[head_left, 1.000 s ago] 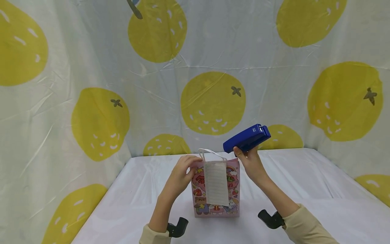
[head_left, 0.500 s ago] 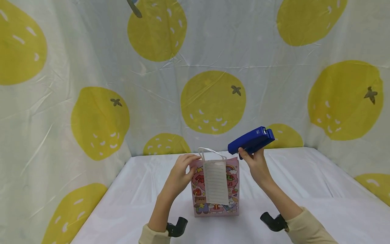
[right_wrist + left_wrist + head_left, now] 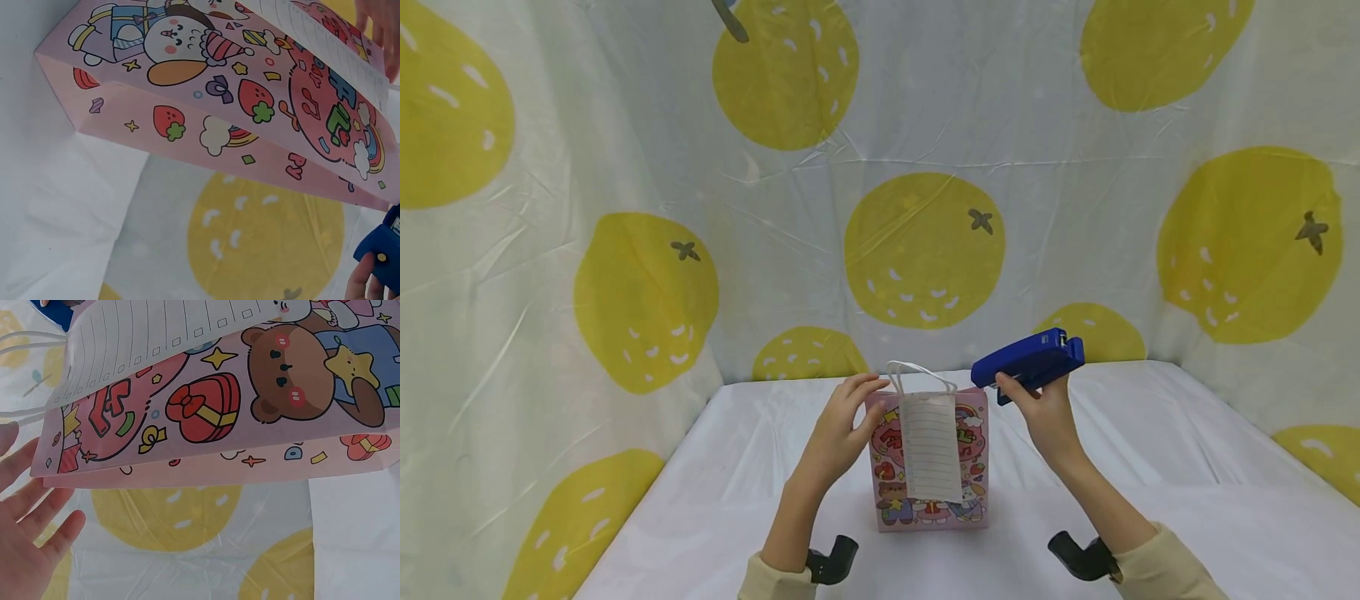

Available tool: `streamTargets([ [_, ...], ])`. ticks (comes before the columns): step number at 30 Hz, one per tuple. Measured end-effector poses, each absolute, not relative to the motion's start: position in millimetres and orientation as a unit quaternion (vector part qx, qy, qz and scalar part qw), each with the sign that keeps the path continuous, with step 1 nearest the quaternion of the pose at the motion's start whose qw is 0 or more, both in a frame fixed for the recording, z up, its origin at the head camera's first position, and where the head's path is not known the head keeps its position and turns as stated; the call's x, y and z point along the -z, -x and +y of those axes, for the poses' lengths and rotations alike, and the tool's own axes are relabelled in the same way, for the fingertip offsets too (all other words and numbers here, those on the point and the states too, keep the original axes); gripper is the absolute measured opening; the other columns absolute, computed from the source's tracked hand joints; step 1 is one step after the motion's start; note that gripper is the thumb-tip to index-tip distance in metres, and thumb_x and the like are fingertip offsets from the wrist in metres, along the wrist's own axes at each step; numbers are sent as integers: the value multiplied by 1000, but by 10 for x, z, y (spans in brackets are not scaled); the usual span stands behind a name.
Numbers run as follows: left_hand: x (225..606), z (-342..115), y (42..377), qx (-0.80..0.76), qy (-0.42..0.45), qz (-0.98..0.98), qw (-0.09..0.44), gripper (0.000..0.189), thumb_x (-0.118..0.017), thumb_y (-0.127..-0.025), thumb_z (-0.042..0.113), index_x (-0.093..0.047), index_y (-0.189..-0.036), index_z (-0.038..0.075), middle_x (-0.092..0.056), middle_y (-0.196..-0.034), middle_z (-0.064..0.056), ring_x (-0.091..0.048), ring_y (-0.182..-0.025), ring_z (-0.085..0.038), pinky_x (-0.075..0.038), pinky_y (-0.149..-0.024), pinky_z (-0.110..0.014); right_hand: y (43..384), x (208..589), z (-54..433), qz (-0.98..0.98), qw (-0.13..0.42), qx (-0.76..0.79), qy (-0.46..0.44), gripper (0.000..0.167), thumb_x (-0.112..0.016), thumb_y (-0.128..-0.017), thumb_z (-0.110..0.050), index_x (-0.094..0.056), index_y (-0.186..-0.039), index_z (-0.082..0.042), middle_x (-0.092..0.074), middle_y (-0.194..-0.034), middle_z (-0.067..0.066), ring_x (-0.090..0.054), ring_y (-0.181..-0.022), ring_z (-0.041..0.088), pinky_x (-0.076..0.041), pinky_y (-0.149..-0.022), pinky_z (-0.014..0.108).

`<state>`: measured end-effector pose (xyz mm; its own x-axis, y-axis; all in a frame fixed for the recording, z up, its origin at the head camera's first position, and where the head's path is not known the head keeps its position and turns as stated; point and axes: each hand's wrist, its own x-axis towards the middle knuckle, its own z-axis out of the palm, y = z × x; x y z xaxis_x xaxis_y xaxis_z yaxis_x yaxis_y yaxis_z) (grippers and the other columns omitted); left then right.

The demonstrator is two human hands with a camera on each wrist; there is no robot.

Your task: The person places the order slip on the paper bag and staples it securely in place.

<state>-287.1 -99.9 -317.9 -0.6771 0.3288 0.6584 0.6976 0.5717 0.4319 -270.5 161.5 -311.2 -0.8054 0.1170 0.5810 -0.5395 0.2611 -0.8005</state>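
A pink paper gift bag point(image 3: 976, 467) printed with cartoon animals stands upright on the white table. Its white cord handles point(image 3: 925, 367) rise above the top edge. Down the bag's front hangs a lined paper strip with small checkboxes point(image 3: 931, 450), its upper end at the bag's rim. My left hand point(image 3: 841, 429) is at the upper left corner, fingers spread around the edge in the left wrist view. Just right of the upper right corner, my right hand point(image 3: 1051, 421) grips a blue stapler point(image 3: 1028, 358), tilted with one end toward the bag.
White cloth covers the table point(image 3: 737, 467). Behind and at the sides hangs a pale curtain point(image 3: 782, 233) with large yellow fruit prints. Black curved camera mounts point(image 3: 833, 560) sit at both wrists, by the beige sleeves.
My right hand has moved right and down with the stapler, away from the bag's top. My left fingers have loosened and spread at the bag's corner. The bag stays in place.
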Motion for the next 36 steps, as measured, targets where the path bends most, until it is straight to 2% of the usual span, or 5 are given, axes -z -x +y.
streamTargets([
  [6,3207,-1029,2872,338,302,-851,264,33,-48,-94,26,-55,-123,13,-51,-128,-6,-45,-123,-23,-36,-101,-46,2692,3142,1642,-727,312,-600,-119,46,-57,-88,-8,-30,-125,-15,-45,-102,-12,-50,-88,1,-45,-79,9],
  [15,3209,-1080,2844,308,296,-867,255,37,-40,-96,25,-47,-131,15,-44,-137,-9,-38,-129,-28,-29,-104,-52,2612,3231,1710,-732,296,-608,-86,62,-57,-89,-12,-18,-137,-17,-39,-114,-18,-41,-108,-3,-30,-105,48],
  [21,3247,-1107,2834,277,299,-872,270,40,-39,-95,25,-43,-134,14,-42,-139,-9,-38,-129,-29,-28,-104,-52,2576,3285,1743,-728,287,-619,-59,53,-51,-92,-13,-17,-132,-16,-40,-110,-13,-49,-94,-10,-46,-79,11],
  [28,3270,-1132,2792,221,285,-892,272,48,-40,-94,30,-37,-139,14,-35,-145,-11,-29,-135,-29,-17,-110,-52,2538,3331,1786,-730,260,-631,-38,42,-45,-95,-19,-17,-126,-13,-39,-116,6,-50,-89,-10,-50,-66,13],
  [36,3280,-1149,2768,164,260,-909,280,58,-42,-91,39,-31,-141,14,-29,-148,-9,-25,-137,-29,-14,-110,-52,2491,3405,1852,-744,244,-622,-15,29,-52,-92,-20,-32,-114,-22,-47,-109,2,-54,-84,-9,-52,-65,17],
])
